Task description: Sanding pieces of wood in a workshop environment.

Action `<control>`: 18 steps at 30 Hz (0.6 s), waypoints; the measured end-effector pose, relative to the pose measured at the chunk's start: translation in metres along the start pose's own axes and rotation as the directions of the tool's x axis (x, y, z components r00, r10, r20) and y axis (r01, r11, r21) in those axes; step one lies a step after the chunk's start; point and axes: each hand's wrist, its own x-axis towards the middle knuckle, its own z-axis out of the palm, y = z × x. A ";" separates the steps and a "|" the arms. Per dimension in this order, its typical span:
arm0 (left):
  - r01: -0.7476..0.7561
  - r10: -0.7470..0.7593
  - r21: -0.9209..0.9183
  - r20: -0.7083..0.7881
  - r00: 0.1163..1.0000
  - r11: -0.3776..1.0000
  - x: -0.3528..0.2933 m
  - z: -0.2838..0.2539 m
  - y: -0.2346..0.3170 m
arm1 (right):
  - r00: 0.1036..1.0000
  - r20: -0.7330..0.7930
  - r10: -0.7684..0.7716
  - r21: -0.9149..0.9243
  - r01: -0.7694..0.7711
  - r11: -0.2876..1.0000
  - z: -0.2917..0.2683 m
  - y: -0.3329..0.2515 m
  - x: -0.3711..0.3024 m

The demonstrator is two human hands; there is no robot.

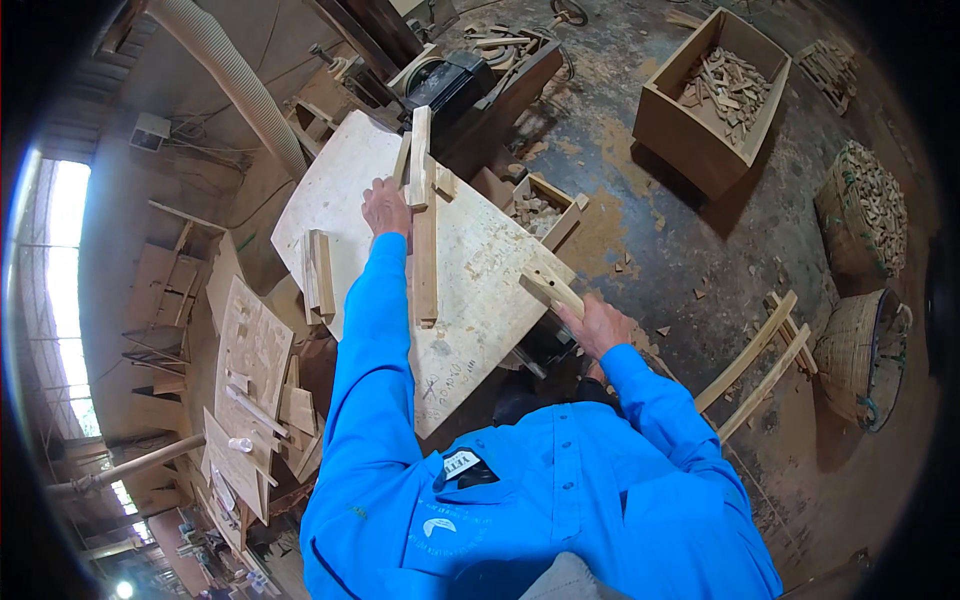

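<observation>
A large open wooden crate (700, 110) at one o'clock was seen filled with pale wood offcuts (728, 88). A short slotted timber piece (550, 290) was gripped by the right hand (600, 325) at the pale plywood worktable's (480, 270) right edge. The left hand (386, 208) was pressed, fingers curled, against a long upright wooden slat (424, 230) at twelve o'clock. Sawdust-strewn concrete floor (720, 250) lay open at three o'clock.

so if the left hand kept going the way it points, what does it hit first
Most likely the upright wood strips at the far edge of the board. The left hand points up-picture with its fingers already at or touching them. Past those sits a dark machine, though depth is hard to judge.
</observation>
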 end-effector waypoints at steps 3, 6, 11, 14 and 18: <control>0.021 -0.020 -0.052 0.035 0.999 0.998 -0.020 0.009 -0.004 | 1.000 0.012 -0.023 0.007 0.023 1.000 0.001 0.002 0.002; 0.173 -0.176 -0.207 0.000 0.984 0.963 -0.022 0.022 -0.028 | 0.999 0.032 -0.043 0.036 0.042 0.998 -0.002 -0.002 0.000; 0.555 -0.388 -0.671 0.402 0.829 0.492 -0.025 0.050 -0.026 | 1.000 0.017 -0.026 0.047 0.025 0.999 -0.001 0.009 0.003; 0.491 -0.367 -0.625 0.327 0.871 0.607 -0.014 0.054 -0.057 | 0.998 0.037 -0.059 0.040 0.057 0.998 -0.005 -0.002 0.001; 0.461 -0.373 -0.516 0.271 0.887 0.722 -0.008 0.057 -0.060 | 0.998 0.025 -0.063 0.048 0.062 0.997 -0.003 0.001 0.002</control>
